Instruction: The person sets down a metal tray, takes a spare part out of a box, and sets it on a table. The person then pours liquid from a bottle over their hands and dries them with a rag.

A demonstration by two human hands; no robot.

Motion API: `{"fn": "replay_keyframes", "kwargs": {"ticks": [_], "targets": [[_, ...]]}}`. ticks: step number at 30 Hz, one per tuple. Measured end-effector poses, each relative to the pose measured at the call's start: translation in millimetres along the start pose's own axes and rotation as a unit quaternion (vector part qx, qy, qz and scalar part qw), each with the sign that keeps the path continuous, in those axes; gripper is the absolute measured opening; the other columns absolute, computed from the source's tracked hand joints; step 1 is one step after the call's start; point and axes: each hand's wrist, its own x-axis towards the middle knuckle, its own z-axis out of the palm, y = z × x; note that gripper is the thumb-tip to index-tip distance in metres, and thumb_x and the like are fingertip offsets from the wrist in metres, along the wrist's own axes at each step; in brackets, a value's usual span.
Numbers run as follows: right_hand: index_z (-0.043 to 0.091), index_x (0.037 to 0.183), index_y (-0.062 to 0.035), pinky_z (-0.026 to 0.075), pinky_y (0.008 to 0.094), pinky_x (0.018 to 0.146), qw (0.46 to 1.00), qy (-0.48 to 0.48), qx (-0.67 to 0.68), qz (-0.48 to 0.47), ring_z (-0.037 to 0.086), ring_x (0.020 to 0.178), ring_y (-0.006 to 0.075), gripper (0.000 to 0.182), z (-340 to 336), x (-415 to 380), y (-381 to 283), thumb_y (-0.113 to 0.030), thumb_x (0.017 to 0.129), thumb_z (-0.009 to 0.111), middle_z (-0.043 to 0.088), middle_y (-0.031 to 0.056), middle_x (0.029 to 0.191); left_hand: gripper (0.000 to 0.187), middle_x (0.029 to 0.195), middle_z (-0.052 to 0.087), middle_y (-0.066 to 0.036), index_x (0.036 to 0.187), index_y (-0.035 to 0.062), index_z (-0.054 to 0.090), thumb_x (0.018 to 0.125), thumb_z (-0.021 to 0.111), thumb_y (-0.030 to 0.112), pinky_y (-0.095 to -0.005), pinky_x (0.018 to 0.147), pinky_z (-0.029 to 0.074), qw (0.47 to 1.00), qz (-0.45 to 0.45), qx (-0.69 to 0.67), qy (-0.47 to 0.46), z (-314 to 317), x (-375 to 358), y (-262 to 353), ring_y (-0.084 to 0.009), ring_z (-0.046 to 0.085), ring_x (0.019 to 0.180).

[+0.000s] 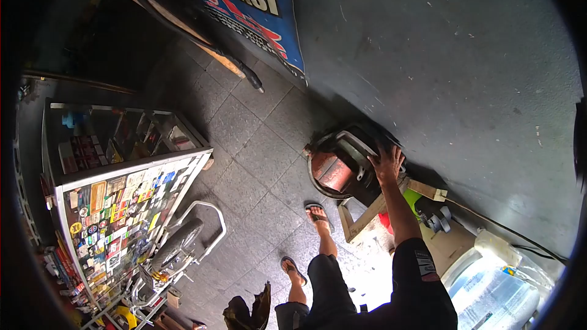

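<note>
The right arm is reaching forward and down, its hand [386,164] spreading its fingers, palm down, over the edge of a dark container [313,178]; any grip is hard to tell. The left hand is out of view. The container is standing on the tiled floor [249,140] by the grey wall [440,79], holding a rounded red piece [331,172]. Farther left, a glass cabinet [131,168] is holding small boxes [82,151].

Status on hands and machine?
Right hand, fingers spread, at edge of red-and-black machine. Left hand out of view. Machine beside wall; wooden frame close alongside.
</note>
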Motion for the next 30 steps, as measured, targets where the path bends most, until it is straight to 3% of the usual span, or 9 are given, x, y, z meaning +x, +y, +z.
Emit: {"fn": "replay_keyframes", "kwargs": {"ticks": [5, 8, 10, 17, 23, 25, 30], "targets": [[0.055, 0.123, -0.0253, 0.033, 0.0512, 0.096, 0.999, 0.024, -0.017, 0.012, 0.041, 0.118, 0.0358, 0.054, 9, 2, 4, -0.038, 0.073, 0.07, 0.046, 0.0176, 0.122, 0.053, 0.125, 0.052, -0.012, 0.136, 0.0089, 0.041, 0.098, 0.035, 0.045, -0.0316, 0.084, 0.044, 1.0, 0.003, 0.006, 0.0, 1, -3, 4, -0.0174, 0.055, 0.103], [0.056, 0.114, -0.0176, 0.036, 0.0496, 0.09, 0.998, 0.058, 0.014, -0.03, 0.045, 0.112, 0.0351, 0.04, 17, 4, 13, -0.035, 0.079, 0.065, 0.05, 0.0163, 0.11, 0.053, 0.124, 0.053, -0.012, 0.136, 0.0087, 0.041, 0.098, 0.035, 0.045, -0.0316, 0.084, 0.044, 1.0, 0.004, 0.01, -0.001, 1, -4, 5, -0.0174, 0.055, 0.103], [0.055, 0.106, -0.0138, 0.039, 0.0469, 0.085, 0.999, 0.0, 0.03, 0.032, 0.048, 0.106, 0.0339, 0.031, 19, 6, 13, -0.025, 0.079, 0.065, 0.051, 0.0151, 0.107, 0.053, 0.123, 0.053, -0.012, 0.136, 0.0087, 0.042, 0.098, 0.035, 0.045, -0.0316, 0.084, 0.044, 1.0, 0.004, 0.013, -0.001, 0, -6, 4, -0.0174, 0.055, 0.103], [0.054, 0.11, -0.013, 0.04, 0.0467, 0.083, 0.999, 0.033, 0.019, 0.014, 0.049, 0.105, 0.0332, 0.038, 14, 10, 10, -0.019, 0.075, 0.067, 0.052, 0.0138, 0.107, 0.053, 0.121, 0.055, -0.012, 0.135, 0.0083, 0.043, 0.098, 0.034, 0.046, -0.0318, 0.085, 0.045, 1.0, -0.007, 0.012, 0.006, -4, -14, -5, -0.0174, 0.056, 0.102], [0.056, 0.102, -0.0135, 0.04, 0.0456, 0.081, 1.0, 0.017, 0.001, 0.002, 0.051, 0.101, 0.0301, 0.023, 19, 17, 14, -0.021, 0.08, 0.062, 0.052, 0.0101, 0.1, 0.053, 0.119, 0.056, -0.012, 0.134, 0.0081, 0.044, 0.098, 0.034, 0.047, -0.0318, 0.086, 0.045, 1.0, -0.017, 0.004, 0.013, -7, -23, -13, -0.0174, 0.056, 0.102], [0.057, 0.101, -0.0142, 0.04, 0.0457, 0.08, 0.998, 0.044, 0.011, -0.052, 0.051, 0.099, 0.0304, 0.022, 14, 22, 11, -0.022, 0.081, 0.061, 0.052, 0.0109, 0.097, 0.054, 0.118, 0.057, -0.012, 0.133, 0.008, 0.044, 0.098, 0.034, 0.047, -0.0319, 0.086, 0.045, 1.0, -0.02, 0.004, 0.015, -7, -25, -15, -0.0174, 0.056, 0.102], [0.057, 0.109, -0.0154, 0.039, 0.0455, 0.082, 0.999, 0.043, 0.001, -0.012, 0.05, 0.102, 0.0315, 0.03, 26, 18, 7, -0.023, 0.08, 0.062, 0.053, 0.0118, 0.104, 0.054, 0.116, 0.058, -0.012, 0.133, 0.0078, 0.045, 0.098, 0.033, 0.047, -0.0319, 0.086, 0.045, 1.0, -0.025, 0.005, 0.016, -8, -32, -19, -0.0174, 0.057, 0.101]]}}
